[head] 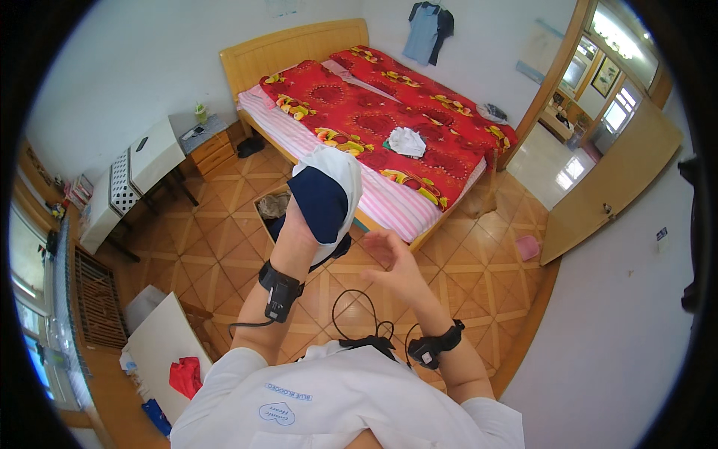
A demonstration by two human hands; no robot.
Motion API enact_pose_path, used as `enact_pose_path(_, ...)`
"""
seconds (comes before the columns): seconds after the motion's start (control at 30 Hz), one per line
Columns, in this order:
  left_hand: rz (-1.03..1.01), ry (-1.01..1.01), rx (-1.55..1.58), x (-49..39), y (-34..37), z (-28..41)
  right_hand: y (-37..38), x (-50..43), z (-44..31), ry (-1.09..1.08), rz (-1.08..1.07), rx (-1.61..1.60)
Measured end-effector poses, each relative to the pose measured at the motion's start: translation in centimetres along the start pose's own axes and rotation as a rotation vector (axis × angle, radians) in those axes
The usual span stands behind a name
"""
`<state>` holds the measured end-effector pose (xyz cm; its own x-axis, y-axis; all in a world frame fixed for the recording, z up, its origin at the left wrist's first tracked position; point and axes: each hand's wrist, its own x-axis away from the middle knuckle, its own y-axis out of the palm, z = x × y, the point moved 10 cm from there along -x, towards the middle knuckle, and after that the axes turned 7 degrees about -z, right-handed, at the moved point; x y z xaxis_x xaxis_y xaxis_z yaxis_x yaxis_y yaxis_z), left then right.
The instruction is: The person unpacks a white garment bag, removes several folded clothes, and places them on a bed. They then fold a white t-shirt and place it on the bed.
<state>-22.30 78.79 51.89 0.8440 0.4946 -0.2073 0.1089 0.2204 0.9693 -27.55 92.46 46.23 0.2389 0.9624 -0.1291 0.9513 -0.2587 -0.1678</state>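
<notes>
My left hand [299, 225] is raised in front of me with a white and navy cloth garment [325, 196] draped over it. The cloth covers my fingers, so the grip itself is hidden. To the right of the garment, my right hand [392, 261] is held in the air with its fingers apart and curved. Nothing is in it, and a small gap separates it from the cloth. Below and behind the garment, an open box [260, 209] on the floor holds brown and dark cloth items [274, 205]. A crumpled white cloth [408, 141] lies on the bed.
The bed [415, 221] with red flowered quilts [359, 106] stands ahead. At left are a nightstand [210, 140] and a covered table [154, 146]. A white table [162, 331] with a red cloth [185, 377] is near my left. An open door [617, 185] and pink dustpan [527, 247] are at right. Cables [373, 303] hang before me.
</notes>
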Motion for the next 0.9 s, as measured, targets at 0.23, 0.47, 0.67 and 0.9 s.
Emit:
enact_pose_path(0.23,-0.245,-0.017,-0.139,1.5,1.5,0.3,0.2,-1.0,0.2,0.021,0.182,0.274)
enact_pose_path(0.47,-0.205,-0.032,-0.396,3.4,1.2,6.4,-8.0,1.8,0.9,-0.062,0.486,-0.083)
enact_pose_path(0.67,0.472,0.114,-0.732,6.6,-5.4,10.9,-10.5,2.5,0.8,-0.043,0.444,-0.593)
enact_pose_path(0.9,0.485,0.075,-0.773,6.1,-6.4,10.8,-11.1,2.8,3.5,0.09,0.41,-0.992)
